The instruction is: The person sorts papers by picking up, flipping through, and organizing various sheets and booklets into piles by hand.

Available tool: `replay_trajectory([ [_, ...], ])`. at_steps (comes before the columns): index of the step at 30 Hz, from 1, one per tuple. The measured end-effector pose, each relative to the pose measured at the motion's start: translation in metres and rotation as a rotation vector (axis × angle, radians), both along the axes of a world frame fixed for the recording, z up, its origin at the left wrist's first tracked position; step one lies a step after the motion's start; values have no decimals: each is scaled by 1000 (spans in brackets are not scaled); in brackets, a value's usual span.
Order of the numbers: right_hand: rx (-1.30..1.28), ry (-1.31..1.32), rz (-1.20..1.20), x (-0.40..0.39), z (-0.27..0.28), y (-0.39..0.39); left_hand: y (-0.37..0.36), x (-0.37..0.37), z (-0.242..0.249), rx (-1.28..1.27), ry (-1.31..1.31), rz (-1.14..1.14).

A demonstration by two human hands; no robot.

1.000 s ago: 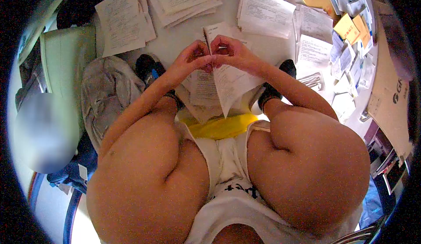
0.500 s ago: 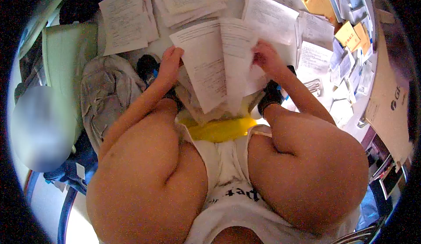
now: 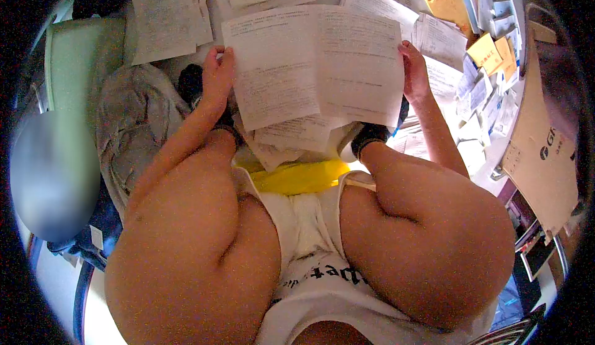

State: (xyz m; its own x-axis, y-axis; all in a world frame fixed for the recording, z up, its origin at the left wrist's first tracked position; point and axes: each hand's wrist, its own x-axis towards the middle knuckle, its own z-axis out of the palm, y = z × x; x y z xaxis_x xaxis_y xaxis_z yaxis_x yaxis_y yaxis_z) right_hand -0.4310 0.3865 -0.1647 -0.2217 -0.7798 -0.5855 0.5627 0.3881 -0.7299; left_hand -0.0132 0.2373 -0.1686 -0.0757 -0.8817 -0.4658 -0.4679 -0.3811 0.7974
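Note:
A printed, folded sheet of paper (image 3: 273,72) is spread wide between my two hands, its crease running down the middle. My left hand (image 3: 218,75) pinches its left edge with thumb and fingers. At the right edge my right hand (image 3: 414,69) grips the paper between thumb and fingertips. Below the sheet, more printed papers (image 3: 291,135) lie between my feet, partly covered by it. Something bright yellow (image 3: 300,179) lies just in front of my lap.
Stacks of printed sheets lie at the far left (image 3: 167,17) and far right (image 3: 387,4). Envelopes (image 3: 489,54) and booklets pile up on the right beside a cardboard box (image 3: 542,153). A grey cloth (image 3: 139,113) is bunched on the left, near a pale green panel (image 3: 80,66).
My hands have moved apart and slightly away from me, opening the folded sheet out flat. The right hand, blurred beside the page before, now grips its right edge.

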Motion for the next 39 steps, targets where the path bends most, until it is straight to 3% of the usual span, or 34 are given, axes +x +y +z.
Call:
replay_trajectory([
  [5, 117, 26, -19, 1, 7, 1, 2, -2, 11, 119, 81, 96],
  [8, 49, -88, -51, 5, 2, 0, 4, 1, 2, 113, 90, 92],
  [12, 26, -19, -89, 14, 12, -2, 5, 1, -3, 133, 94, 81],
  [15, -6, 58, 8, 13, 16, -3, 5, 3, -5, 146, 100, 76],
  [19, 87, -30, -91, 19, 10, -4, 8, 5, -11, 184, 177, 74],
  [22, 65, 170, 42, 25, 12, 1, 7, 1, -4, 203, 171, 18],
  [28, 216, -11, -127, 24, -5, 2, 11, 6, -11, 285, 204, 8],
  [30, 126, 26, -61, 24, -10, 2, 12, 4, -8, 326, 232, -16],
  [32, 144, 11, -60, 22, -13, 3, 8, -1, 8, 302, 122, -1],
  [35, 174, -45, -86, 28, -2, 0, 8, 7, -8, 277, 189, 6],
  [39, 157, -42, -75, 20, -14, 7, 7, -1, 4, 335, 174, 47],
])
